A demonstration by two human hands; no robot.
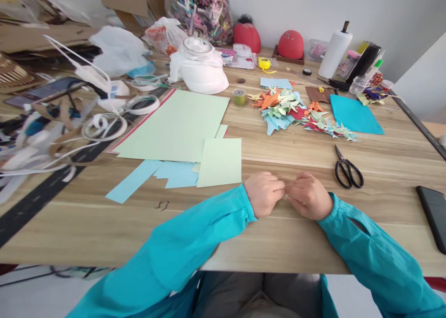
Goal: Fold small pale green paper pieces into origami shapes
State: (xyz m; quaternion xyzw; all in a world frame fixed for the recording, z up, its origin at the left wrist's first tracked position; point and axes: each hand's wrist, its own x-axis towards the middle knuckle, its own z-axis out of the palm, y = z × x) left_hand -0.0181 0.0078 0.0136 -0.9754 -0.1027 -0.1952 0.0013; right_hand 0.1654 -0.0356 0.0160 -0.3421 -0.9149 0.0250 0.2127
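Observation:
My left hand (264, 193) and my right hand (308, 196) rest together on the wooden table (278, 243) near its front edge. Both have the fingers curled in and pinched where they meet; something tiny may lie between the fingertips, but I cannot make it out. A pale green square of paper (220, 162) lies just left of my left hand. Black scissors (347, 170) lie shut to the right of my right hand. Both arms wear teal sleeves.
A large pale green sheet (176, 125) overlaps light blue strips (153, 178). A heap of folded coloured paper shapes (296, 111) and a teal sheet (354, 114) lie further back. A black phone (435, 213) is at the right edge. Tape rolls and clutter fill the left side.

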